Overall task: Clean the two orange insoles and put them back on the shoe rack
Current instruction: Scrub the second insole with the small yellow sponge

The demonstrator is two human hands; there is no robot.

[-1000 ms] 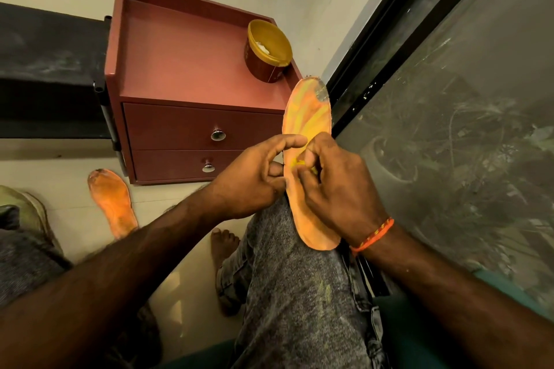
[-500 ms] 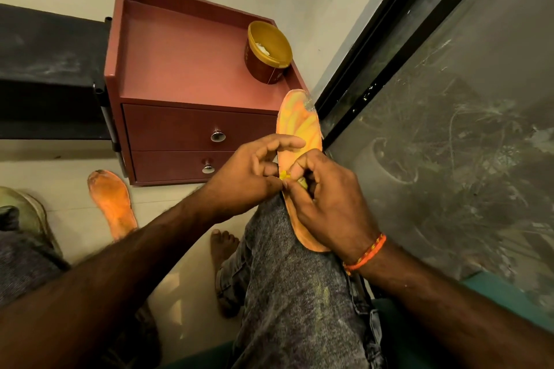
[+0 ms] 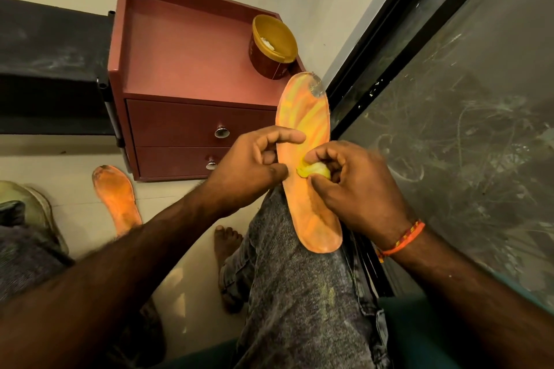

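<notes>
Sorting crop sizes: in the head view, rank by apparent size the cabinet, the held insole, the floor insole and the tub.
1. cabinet
2. held insole
3. floor insole and tub: look alike; the arm hides part of the insole, so no ranking.

A: Lighting? Warm, dim indoor light; forearms point(image 3: 90, 293) in near shadow.
B: Optics? Wide-angle bending at edges, slight motion blur on right hand point(image 3: 356, 186), sheen on glass pane point(image 3: 467, 129).
</notes>
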